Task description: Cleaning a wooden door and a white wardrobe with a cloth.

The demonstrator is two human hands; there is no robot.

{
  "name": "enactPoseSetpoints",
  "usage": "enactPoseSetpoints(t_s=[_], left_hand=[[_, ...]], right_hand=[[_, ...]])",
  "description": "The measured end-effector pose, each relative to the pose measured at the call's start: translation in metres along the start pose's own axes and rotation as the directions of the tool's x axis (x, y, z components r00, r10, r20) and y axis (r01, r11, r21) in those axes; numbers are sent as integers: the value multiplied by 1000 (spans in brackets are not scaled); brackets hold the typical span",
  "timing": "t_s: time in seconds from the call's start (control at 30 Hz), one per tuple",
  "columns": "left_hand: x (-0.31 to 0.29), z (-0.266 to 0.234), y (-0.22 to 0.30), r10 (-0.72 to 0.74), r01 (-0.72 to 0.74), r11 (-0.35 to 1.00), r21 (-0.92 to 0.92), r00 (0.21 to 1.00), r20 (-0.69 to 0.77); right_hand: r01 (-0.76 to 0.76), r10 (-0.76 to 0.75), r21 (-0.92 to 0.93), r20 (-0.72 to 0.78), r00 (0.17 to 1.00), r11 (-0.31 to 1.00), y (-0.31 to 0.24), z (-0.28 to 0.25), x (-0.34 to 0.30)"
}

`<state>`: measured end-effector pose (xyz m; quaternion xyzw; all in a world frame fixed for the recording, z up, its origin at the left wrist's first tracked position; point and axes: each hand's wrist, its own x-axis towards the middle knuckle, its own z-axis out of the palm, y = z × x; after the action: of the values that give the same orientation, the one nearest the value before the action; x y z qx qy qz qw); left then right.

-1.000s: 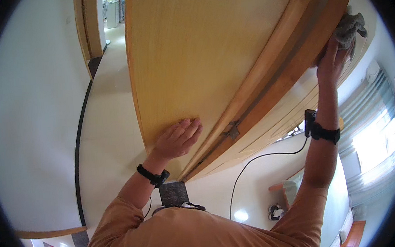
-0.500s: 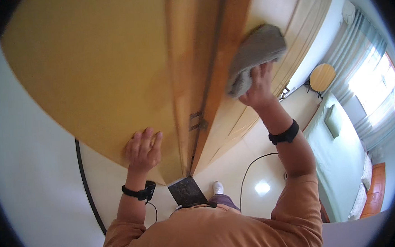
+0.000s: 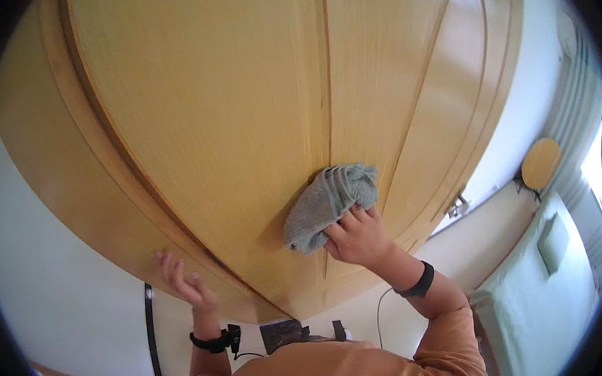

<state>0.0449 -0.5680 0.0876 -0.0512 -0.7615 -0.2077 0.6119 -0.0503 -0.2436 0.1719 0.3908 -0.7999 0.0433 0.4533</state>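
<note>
A wooden door (image 3: 228, 123) with a light yellow-brown face and moulded panel lines fills the middle of the view. My right hand (image 3: 360, 237) presses a bunched grey cloth (image 3: 329, 203) against the door's lower middle, fingers curled into its fabric. Beside the left frame, my left hand (image 3: 188, 284) is held up with its fingers apart and nothing in it. Whether its fingertips touch the wooden frame (image 3: 118, 178), I cannot tell. Each wrist wears a black band.
On the door's right edge is a metal handle (image 3: 458, 206). Beyond it are a bed (image 3: 538, 290) with a pale green cover, a round wooden table (image 3: 541, 163) and greenish curtains (image 3: 571, 102). A thin cable (image 3: 379, 314) crosses the floor at right. A dark floor strip lies below the door.
The cloth and my right hand have come down and left from the upper right onto the door's lower middle. My left hand has left the wooden surface it lay flat on. The view has turned.
</note>
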Motion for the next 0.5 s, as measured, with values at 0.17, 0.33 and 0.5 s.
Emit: enactPoseSetpoints(t_s=[0.17, 0.33, 0.5], left_hand=[[4, 62, 77, -131, 142, 935, -324, 990, 56], [-13, 76, 66, -241, 238, 939, -250, 970, 17], [-27, 60, 78, -332, 353, 927, -129, 930, 156]], right_hand=[[30, -30, 78, 3, 1000, 997, 22, -38, 60], [111, -108, 18, -132, 985, 994, 47, -94, 152], [205, -244, -166, -267, 932, 965, 87, -157, 245]])
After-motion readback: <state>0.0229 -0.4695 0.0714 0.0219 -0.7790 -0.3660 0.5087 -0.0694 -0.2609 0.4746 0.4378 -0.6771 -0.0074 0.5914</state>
